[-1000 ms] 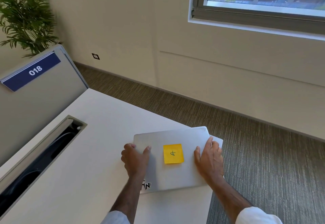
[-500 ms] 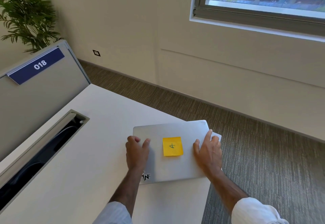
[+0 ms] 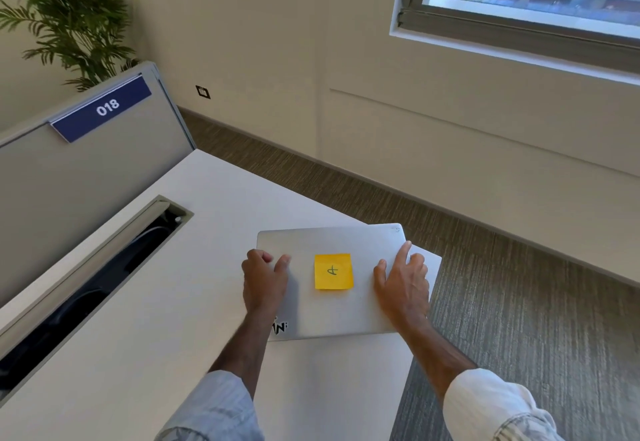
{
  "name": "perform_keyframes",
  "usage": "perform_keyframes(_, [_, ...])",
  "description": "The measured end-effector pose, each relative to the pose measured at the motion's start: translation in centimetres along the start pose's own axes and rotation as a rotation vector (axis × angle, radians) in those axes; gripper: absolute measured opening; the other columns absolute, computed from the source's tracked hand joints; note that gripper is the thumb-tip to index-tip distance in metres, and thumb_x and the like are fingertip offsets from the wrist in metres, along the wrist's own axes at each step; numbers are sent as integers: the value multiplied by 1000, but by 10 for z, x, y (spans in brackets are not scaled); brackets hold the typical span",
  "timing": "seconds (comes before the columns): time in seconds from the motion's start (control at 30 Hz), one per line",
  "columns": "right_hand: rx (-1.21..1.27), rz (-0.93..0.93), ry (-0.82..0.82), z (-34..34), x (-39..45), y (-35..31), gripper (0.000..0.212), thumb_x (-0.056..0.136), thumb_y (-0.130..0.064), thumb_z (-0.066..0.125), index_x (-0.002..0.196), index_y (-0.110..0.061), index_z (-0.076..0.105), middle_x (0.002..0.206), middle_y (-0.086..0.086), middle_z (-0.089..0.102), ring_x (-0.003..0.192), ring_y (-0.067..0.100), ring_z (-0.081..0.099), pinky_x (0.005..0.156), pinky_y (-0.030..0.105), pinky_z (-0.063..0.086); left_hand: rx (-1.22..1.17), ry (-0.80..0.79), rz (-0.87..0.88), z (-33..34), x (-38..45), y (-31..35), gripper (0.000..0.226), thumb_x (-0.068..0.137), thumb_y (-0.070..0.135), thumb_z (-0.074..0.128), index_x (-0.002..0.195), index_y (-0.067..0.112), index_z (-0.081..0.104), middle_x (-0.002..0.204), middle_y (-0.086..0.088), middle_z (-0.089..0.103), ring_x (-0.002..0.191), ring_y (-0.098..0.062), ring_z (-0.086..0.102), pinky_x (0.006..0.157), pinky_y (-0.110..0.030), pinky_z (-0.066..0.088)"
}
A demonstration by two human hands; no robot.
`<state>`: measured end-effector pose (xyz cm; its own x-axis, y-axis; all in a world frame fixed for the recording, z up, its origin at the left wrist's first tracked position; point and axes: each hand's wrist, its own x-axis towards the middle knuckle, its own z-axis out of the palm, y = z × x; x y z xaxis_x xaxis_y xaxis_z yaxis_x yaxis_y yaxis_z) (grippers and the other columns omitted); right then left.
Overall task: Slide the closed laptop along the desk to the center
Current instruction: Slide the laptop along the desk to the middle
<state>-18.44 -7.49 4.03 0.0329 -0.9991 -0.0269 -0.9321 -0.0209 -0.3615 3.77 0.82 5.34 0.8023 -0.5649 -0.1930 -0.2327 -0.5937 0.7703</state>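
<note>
A closed silver laptop (image 3: 332, 312) lies near the right corner of the white desk (image 3: 166, 302), its far right corner reaching the desk's edge. A yellow sticky note (image 3: 333, 271) marked with an "A" sits on the lid, and a black-and-white sticker (image 3: 280, 328) is at the lid's near left corner. My left hand (image 3: 265, 276) grips the laptop's left edge, thumb on the lid. My right hand (image 3: 403, 279) rests flat on the lid's right side, fingers over the right edge.
A long cable slot (image 3: 90, 285) with an open flap runs along the desk's left side. Behind it stands a grey partition (image 3: 79, 177) with a blue "018" label (image 3: 104, 108). A potted plant (image 3: 69, 15) is behind that. Carpet floor (image 3: 536, 302) lies beyond the desk's right edge.
The laptop has shifted slightly left on the desk with both hands on it; less of it overhangs the right corner. The camera has tilted a little.
</note>
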Motion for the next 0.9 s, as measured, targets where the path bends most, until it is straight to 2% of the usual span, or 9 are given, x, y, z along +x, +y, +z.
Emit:
perform_keyframes(0.53, [50, -105, -26, 13, -29, -49, 70, 97, -45, 37, 151, -3, 20, 123, 18, 44, 106, 34, 49, 80, 46, 49, -20, 98, -56, -61, 2, -30, 35, 84, 42, 69, 96, 17, 49, 106, -4, 55, 86, -26, 57, 71, -37, 44])
perform_keyframes(0.9, [86, -195, -38, 21, -56, -84, 68, 97, -47, 37, 149, -7, 20, 124, 15, 44, 106, 31, 51, 82, 47, 53, -32, 161, -93, -109, -7, -55, 33, 86, 41, 68, 96, 16, 48, 104, -4, 54, 81, -22, 56, 69, -35, 41])
